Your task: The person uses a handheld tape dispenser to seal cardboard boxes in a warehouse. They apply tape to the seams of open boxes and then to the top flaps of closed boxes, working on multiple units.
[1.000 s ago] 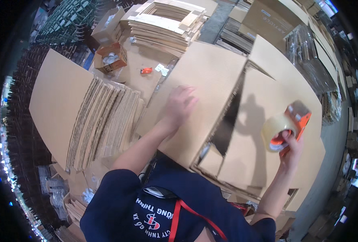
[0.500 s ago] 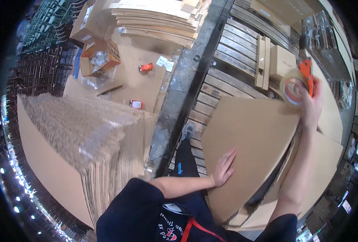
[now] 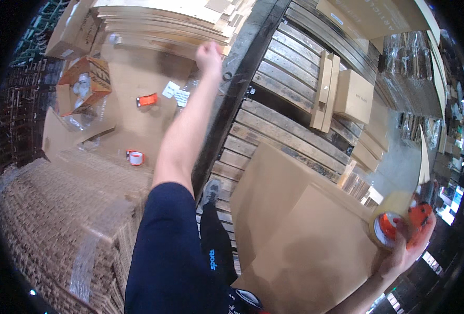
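Firstly, well below and left of the left hand lies a thick cardboard stack (image 3: 48,220). Farther up, an open box (image 3: 64,98) holds some round white things (image 3: 82,86); I cannot tell exactly what they are. Nearer to this hand are an orange dispenser (image 3: 148,99) and another dispenser (image 3: 135,157). The left hand (image 3: 209,58) is in the air near the wood panels (image 3: 161,25); its fingers look curled but blurred, so I cannot tell whether they pinch something. Between the hands, a large cardboard piece (image 3: 294,225) lies on the slatted pallet (image 3: 289,123), and above it a small box (image 3: 354,98) seems closed, its content hidden. The right hand (image 3: 409,246) is wrapped around a tape dispenser (image 3: 394,208). Possibly, a loose grip would let it drop, or its cutting edge could scratch the cardboard if it swings low.
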